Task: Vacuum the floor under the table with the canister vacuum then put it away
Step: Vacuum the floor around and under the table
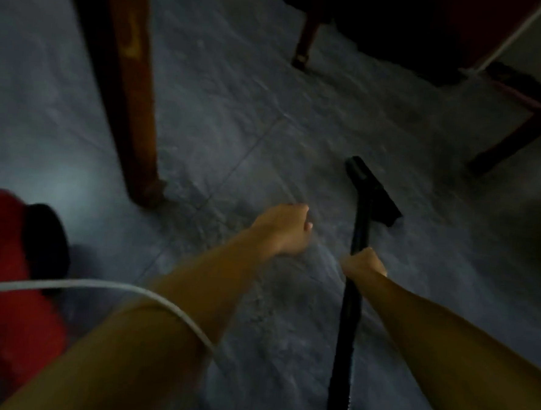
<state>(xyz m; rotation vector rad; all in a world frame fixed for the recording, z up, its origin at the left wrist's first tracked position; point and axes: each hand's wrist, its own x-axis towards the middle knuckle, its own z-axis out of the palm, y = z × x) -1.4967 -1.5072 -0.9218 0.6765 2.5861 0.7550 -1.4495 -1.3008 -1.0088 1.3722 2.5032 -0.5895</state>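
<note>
While the nozzle (pixel 373 192) sits flat on the grey tiled floor (pixel 236 123), the step in hand looks like sweeping the patch between the table leg (pixel 127 85) and the darker chair legs (pixel 517 137) at upper right.

Head view, dim and blurred. To do this well, I judge: keep the nozzle's edge level on the tile, push in slow, overlapping strokes toward the leg's foot, and steer clear of the far chair leg (pixel 304 39).

My right hand (pixel 365 263) is wrapped around the black wand (pixel 359 238), fingers curled tight about it, just behind the nozzle. The wand runs back down to a ribbed hose (pixel 343 367) near the frame's bottom.

My left hand (pixel 283 229) is a loose fist above the floor, fingers folded in; whether it pinches anything I cannot tell.

A white cord (pixel 99 286) drapes across my left forearm; it could snag, so mind it. The red canister (pixel 8 268) sits at my left, close to the table leg.
</note>
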